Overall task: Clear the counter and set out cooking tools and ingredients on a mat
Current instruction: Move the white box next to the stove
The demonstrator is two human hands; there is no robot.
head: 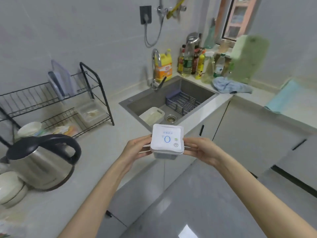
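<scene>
Early going, by my judgement: the lidded container is held in mid-air over the near tabletop edge, just in front of the sink, left grip and right grip each pinching one side. The blue mat lies well apart, far right. Kettle and stacked bowls near left, cloth and bottles beyond the sink, await clearing

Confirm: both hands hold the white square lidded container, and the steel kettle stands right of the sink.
Wrong side: the head view shows the black-handled steel kettle left of the grey sink. The left hand and right hand do hold the white square lidded container.
</scene>
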